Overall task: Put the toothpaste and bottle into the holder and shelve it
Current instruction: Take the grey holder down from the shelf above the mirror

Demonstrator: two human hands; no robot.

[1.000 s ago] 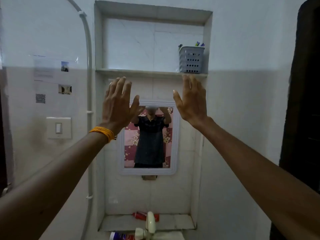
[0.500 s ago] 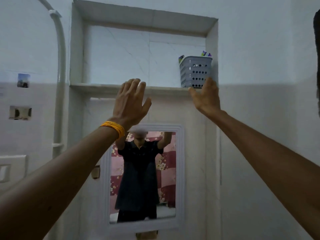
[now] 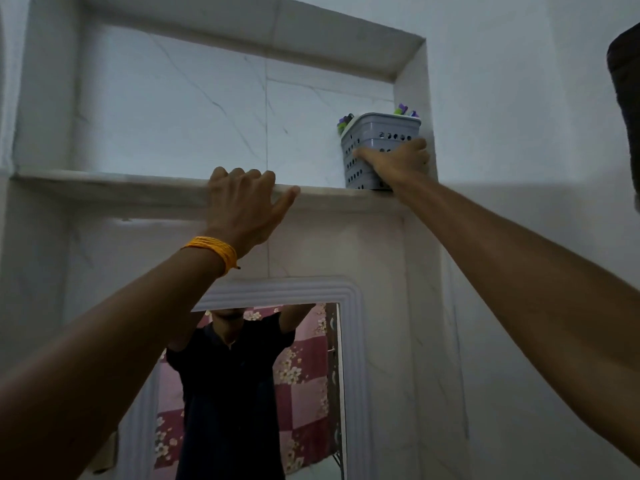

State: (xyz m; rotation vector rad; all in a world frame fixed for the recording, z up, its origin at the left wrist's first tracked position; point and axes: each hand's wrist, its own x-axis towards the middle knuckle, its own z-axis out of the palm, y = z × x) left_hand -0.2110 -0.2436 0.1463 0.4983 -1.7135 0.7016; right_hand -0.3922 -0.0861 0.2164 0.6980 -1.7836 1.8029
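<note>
Our right hand (image 3: 394, 161) is wrapped around the front of the grey perforated plastic holder (image 3: 375, 133), thumb stretched across its left side and fingers curled round its right edge, so the grasp is firm on the holder's lower half. The holder stands upright on the pale marble shelf ledge (image 3: 104, 183) of the wall recess, tucked into the far right corner, close against the right side wall. Small purple and green tips (image 3: 403, 109) poke above its rim at the right, and more (image 3: 344, 121) at the left; we cannot tell what they belong to, nor whether the toothpaste or the bottle sits inside.

Our left hand (image 3: 242, 206) lies on the front edge of the same ledge, well apart from the holder. Its fingers hook over the top of the ledge and the thumb is spread out to the right along the edge; it holds nothing but the stone. A band of orange thread (image 3: 216, 251) circles that wrist.

Below the ledge, between our forearms, hangs a rectangular mirror with a white ribbed frame (image 3: 353, 341). It reflects a person in a dark shirt with arms raised, before a pink chequered floral cloth (image 3: 304, 393).
</note>
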